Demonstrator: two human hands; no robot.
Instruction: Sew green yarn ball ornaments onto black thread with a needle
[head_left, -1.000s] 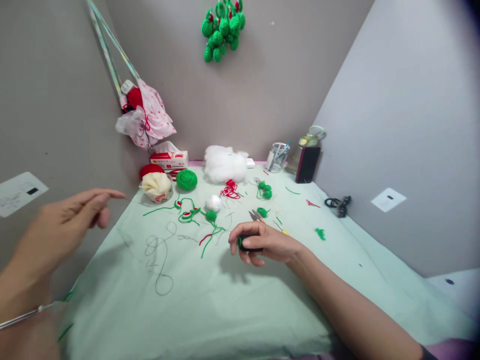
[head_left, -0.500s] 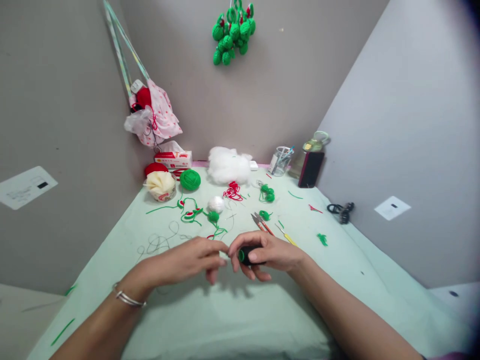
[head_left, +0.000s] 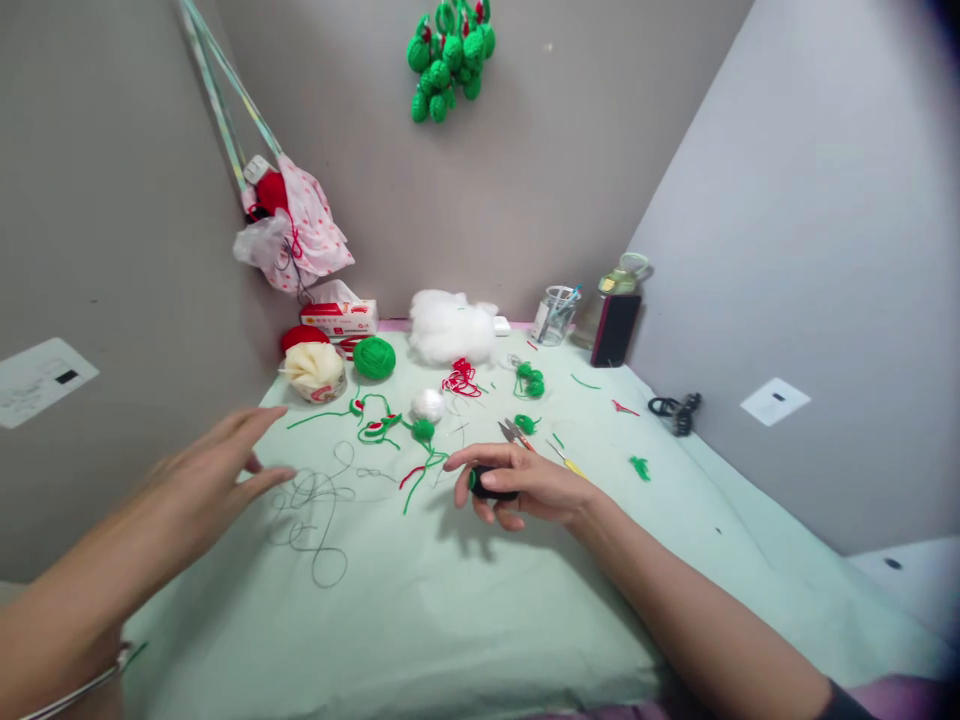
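My right hand (head_left: pixel 517 482) is closed around a black thread spool (head_left: pixel 496 486) with a green ring at its end, held above the middle of the table. Off to the left, my left hand (head_left: pixel 217 475) is raised with thumb and fingers apart; no thing shows in it. Loose dark thread (head_left: pixel 315 500) lies in loops on the table beside it. Beyond my right hand are thread snips (head_left: pixel 513 433), partly hidden, and a yellow-handled hook (head_left: pixel 571 466). A small green ball (head_left: pixel 423 430) with yarn tails touches a white stuffing ball (head_left: pixel 428 405).
White stuffing (head_left: pixel 452 327) and a green yarn ball (head_left: pixel 374 357) lie at the back. A glass jar (head_left: pixel 556 316), a phone (head_left: pixel 616 331) and a bottle (head_left: pixel 625 275) stand back right. A tissue box (head_left: pixel 341 318) stands back left. Crocheted green pieces (head_left: pixel 450 62) hang on the wall.
My left hand has moved away from my right hand, to the left, and its fingers have spread. The right hand keeps the spool and has shifted slightly. The view has tilted a little.
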